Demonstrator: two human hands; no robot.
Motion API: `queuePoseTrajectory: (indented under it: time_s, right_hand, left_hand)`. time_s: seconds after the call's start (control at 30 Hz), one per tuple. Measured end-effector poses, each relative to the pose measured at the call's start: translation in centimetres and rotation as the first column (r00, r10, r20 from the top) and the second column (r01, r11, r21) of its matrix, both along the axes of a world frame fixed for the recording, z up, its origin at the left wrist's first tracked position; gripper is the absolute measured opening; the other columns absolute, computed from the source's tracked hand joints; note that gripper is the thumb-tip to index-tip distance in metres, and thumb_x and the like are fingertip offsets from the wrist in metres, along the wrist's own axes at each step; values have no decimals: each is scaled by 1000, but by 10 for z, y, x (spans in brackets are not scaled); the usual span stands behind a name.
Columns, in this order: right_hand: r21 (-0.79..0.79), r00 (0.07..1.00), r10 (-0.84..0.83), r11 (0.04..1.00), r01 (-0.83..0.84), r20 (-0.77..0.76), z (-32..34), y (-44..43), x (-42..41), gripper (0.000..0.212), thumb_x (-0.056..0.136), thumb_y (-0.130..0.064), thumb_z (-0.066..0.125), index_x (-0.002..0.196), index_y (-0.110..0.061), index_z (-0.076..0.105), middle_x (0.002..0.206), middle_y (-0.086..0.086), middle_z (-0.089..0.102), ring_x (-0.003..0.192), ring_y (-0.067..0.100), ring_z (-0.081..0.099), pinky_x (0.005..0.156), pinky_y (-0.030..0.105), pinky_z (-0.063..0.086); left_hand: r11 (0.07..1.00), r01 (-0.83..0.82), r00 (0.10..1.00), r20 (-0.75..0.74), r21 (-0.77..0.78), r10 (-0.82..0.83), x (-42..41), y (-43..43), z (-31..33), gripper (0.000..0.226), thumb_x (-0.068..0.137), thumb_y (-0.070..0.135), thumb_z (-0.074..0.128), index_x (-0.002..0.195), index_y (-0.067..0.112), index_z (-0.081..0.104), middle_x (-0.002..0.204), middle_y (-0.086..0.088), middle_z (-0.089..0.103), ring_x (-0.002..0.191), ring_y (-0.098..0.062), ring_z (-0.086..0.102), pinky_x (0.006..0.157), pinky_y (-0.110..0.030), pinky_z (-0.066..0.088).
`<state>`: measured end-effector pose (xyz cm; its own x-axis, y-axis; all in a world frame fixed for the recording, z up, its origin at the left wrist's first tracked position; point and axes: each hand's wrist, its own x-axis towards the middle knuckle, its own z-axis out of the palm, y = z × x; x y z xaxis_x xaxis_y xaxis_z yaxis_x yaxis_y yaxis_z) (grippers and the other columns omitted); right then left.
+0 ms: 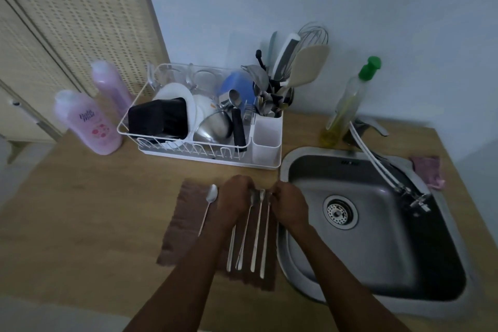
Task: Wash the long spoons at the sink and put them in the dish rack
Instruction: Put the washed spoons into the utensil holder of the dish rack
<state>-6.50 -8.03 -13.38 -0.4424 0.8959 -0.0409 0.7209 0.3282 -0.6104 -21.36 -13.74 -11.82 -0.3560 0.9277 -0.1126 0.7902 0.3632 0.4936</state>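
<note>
Long spoons (256, 232) | handles toward desk's front edge | left hand (234, 197), right hand (289, 203): fingers curled onto bowl ends | sink (390, 250) rightward

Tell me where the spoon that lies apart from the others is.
In the head view, the lone spoon lies on the left part of the cloth, just left of the left hand.

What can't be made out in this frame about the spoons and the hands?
Head view only:
- Bowls of the grouped long spoons: mostly covered by the left hand and right hand.
- Whether either hand actually grips a spoon: fingertips curl out of sight.
- Label on the front pink bottle: too blurred to read.
- Cutlery in the dish rack holder: crowded, dim, uncountable.
</note>
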Motion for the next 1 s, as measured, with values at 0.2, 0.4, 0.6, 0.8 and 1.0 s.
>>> queuePoseTrajectory:
  time_s: [0.2, 0.4, 0.6, 0.8, 1.0]
  right_hand:
    - [82, 990, -5, 996, 16, -140, 65, 10, 16, 12, 84, -16, 70, 79, -22, 61, 73, -11, 64, 66, 1, 59, 62, 26, 50]
    - [243, 977, 72, 970, -22, -202, 98, -17, 25, 15, 87, -16, 69, 84, -26, 57, 71, -16, 60, 63, 2, 60, 57, 33, 54]
    - [377, 954, 89, 926, 27, -286, 153, 5, 29, 11, 85, -12, 73, 87, -19, 65, 76, -8, 67, 66, 5, 65, 63, 31, 59]
    - [506, 865, 77, 836, 215, -496, 202, 48, 19, 9, 87, -9, 73, 93, -7, 66, 83, -5, 66, 70, -2, 63, 67, 0, 49]
    - [463, 912, 133, 884, 69, -389, 141, 75, -5, 9, 84, -7, 73, 86, -11, 65, 81, 0, 69, 72, 12, 67, 66, 29, 61]
  left_hand:
    - [978, -97, 995, 48, 182, 89, -12, -7, 51, 13, 79, 26, 67, 90, 30, 73, 94, 9, 71, 91, -12, 64, 77, -28, 46]
    - [928, -98, 993, 90, 359, 70, -18, -27, 85, 16, 82, 25, 69, 97, 30, 74, 90, 10, 71, 75, -9, 65, 79, -34, 53]
    - [797, -31, 994, 100, 603, -38, -26, -25, 131, 14, 84, 8, 70, 94, 16, 75, 88, 6, 68, 73, -9, 67, 69, -28, 58]
    - [615, 0, 1000, -11, 788, 14, -52, -7, 189, 11, 89, 7, 66, 97, 6, 73, 93, -3, 68, 78, -9, 66, 69, -19, 58]
    - [549, -24, 997, -22, 836, 77, -66, 6, 192, 11, 90, 10, 64, 96, 6, 73, 94, -4, 68, 83, -14, 67, 69, -32, 60]
